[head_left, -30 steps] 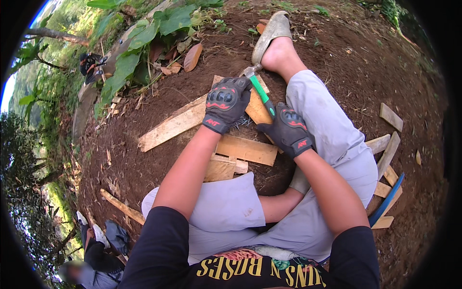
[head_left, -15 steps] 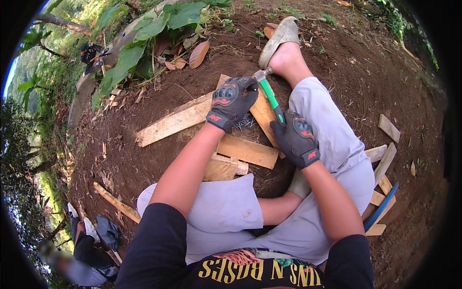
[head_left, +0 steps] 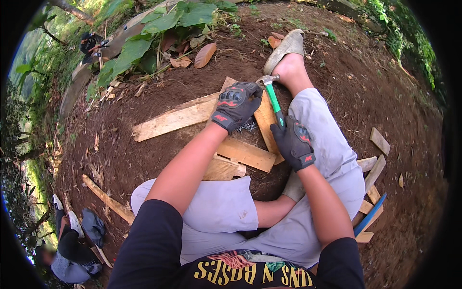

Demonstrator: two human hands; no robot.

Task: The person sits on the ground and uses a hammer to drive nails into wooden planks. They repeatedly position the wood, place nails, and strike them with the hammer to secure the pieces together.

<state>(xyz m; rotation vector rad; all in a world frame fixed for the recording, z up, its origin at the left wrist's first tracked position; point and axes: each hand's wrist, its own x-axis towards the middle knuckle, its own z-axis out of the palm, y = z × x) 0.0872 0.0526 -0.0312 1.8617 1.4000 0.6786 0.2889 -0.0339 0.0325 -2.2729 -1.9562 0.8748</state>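
Note:
In a black glove with red markings, my right hand (head_left: 293,142) is wrapped round the dark grip of a claw hammer (head_left: 273,98) with a green handle. The hammer's metal head points away from me, close to my left fingertips. My left hand (head_left: 237,105), gloved alike, is closed in a pinch above the wooden boards; whatever lies between its fingers is hidden. Below it rest a long pale board (head_left: 175,117), a slanting board (head_left: 266,123) and a shorter board (head_left: 248,153). A heap of nails (head_left: 249,125) shows on the ground between them.
More wood offcuts (head_left: 375,173) and a blue curved strip (head_left: 369,215) lie at my right. A wooden stick (head_left: 108,198) is on the soil to the left. Leafy plants (head_left: 144,45) grow beyond. One person (head_left: 72,250) sits lower left, another (head_left: 89,45) farther off.
The view has shifted slightly. The hammer stands a little more upright, its head still beside my left fingers. Both hands keep their closed grips.

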